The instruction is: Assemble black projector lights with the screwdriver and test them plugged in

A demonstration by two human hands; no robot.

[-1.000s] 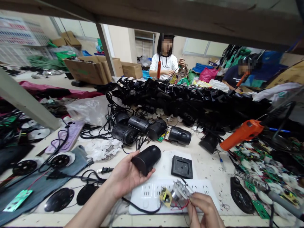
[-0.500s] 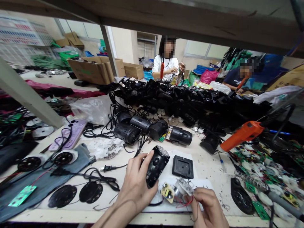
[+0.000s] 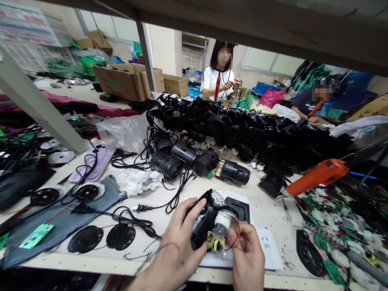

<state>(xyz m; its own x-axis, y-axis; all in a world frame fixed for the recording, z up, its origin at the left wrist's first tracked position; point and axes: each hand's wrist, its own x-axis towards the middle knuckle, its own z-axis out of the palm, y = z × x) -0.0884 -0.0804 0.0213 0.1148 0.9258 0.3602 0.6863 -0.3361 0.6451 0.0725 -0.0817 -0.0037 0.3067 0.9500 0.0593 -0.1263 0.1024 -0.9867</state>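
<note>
Low over the front of the bench, my left hand [image 3: 178, 242] is closed round a black plastic housing [image 3: 203, 220], whose inside shows a pale mesh-like end. My right hand [image 3: 247, 250] pinches a small motor assembly [image 3: 223, 220] with red wires, right beside the housing's opening. A yellowish circuit board [image 3: 216, 241] hangs from the motor near my left thumb. Whether motor and housing touch, I cannot tell. Behind them a square black plastic part [image 3: 241, 208] lies on a white sheet [image 3: 268, 246].
An orange electric screwdriver [image 3: 318, 176] hangs at the right above heaped circuit boards and white parts [image 3: 339, 226]. Several black cylindrical housings [image 3: 233, 172] lie mid-bench before a large black pile. Cords, a purple phone case [image 3: 92, 163] and round black discs [image 3: 120, 236] lie left. Two people work opposite.
My right hand has lifted the motor assembly off the white sheet and brought it left, up against the housing. My left hand still holds the housing. The view has shifted slightly.
</note>
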